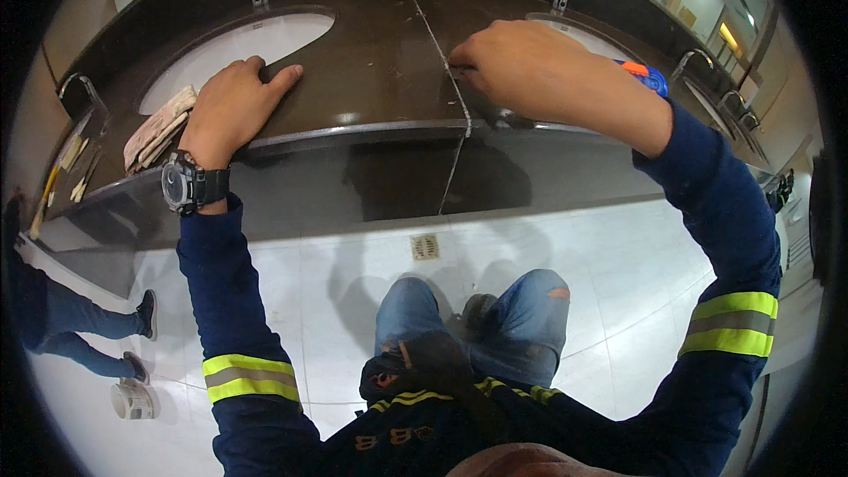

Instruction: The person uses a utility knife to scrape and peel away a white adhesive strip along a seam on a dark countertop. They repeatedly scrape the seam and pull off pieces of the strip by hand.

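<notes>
"Brown and glossy, that counter (pixel 371 66). What runs across it?"

"Pale seam (pixel 427 26), from near the back edge to the front edge, between the left sink (pixel 252 42) and the right sink (pixel 583 35). Its line carries on down the front panel (pixel 415 181)."

"And the right hand (pixel 508 62)?"

"Back upward, above the counter to the right of the seam, fingers bent, tips at the seam itself. I can't tell if they pinch anything; the hand blocks my view."

"How's the left hand (pixel 231 108)?"

"By the front edge, near the left sink: loosely open, fingers a little curled, thumb spread toward the seam. I see nothing in its grip. That wrist wears 1 dark watch (pixel 179 184)."

"What's beside it?"

"Some folded pale cloth (pixel 159 131), at the front edge just to its left. Farther along, near the counter's left end, lie slender tools (pixel 86 177)."

"Past the right forearm?"

"An orange and blue object (pixel 652 79), partly hidden. I can't make out its kind."

"Who's at the left end?"

"Another person; I see 2 legs (pixel 93 311) in blue trousers, with a whitish bucket (pixel 134 401) near the shoes."
</notes>
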Demonstrator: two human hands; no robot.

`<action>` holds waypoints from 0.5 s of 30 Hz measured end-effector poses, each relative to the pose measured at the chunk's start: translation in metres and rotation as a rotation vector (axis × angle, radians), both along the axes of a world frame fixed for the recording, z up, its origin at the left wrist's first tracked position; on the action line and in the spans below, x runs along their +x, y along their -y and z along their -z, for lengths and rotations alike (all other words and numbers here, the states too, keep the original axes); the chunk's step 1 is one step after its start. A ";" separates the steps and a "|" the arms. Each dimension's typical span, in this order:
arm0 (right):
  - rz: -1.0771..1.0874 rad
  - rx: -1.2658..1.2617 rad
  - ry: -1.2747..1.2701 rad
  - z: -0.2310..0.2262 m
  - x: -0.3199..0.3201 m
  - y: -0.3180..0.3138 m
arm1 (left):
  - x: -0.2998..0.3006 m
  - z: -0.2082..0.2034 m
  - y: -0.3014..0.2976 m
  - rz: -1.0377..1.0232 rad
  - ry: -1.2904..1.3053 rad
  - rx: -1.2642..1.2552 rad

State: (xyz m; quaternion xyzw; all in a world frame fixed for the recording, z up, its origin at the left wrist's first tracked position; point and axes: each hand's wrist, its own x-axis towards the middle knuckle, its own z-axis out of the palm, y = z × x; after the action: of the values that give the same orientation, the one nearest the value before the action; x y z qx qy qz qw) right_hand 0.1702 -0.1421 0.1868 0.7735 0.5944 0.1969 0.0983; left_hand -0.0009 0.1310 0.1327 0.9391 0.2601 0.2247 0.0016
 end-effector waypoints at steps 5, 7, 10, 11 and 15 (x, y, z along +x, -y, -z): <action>0.068 -0.035 0.054 0.005 -0.006 -0.003 | 0.001 0.001 0.000 -0.001 0.021 -0.003; 0.124 -0.068 0.046 0.004 -0.009 -0.004 | -0.001 0.002 -0.001 0.014 0.035 0.003; 0.120 -0.098 0.045 0.000 -0.019 0.000 | -0.002 0.002 0.001 0.010 0.043 -0.004; 0.124 -0.132 0.054 -0.002 -0.021 0.006 | -0.002 0.002 0.002 0.006 0.043 -0.009; 0.179 -0.172 -0.002 -0.003 -0.043 0.028 | 0.000 0.004 -0.001 0.023 0.047 -0.008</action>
State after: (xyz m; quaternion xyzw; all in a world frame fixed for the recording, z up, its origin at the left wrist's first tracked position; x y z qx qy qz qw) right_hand 0.1275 -0.1702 0.1903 0.8123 0.5378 0.1351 0.1808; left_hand -0.0013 0.1316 0.1287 0.9364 0.2501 0.2456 0.0141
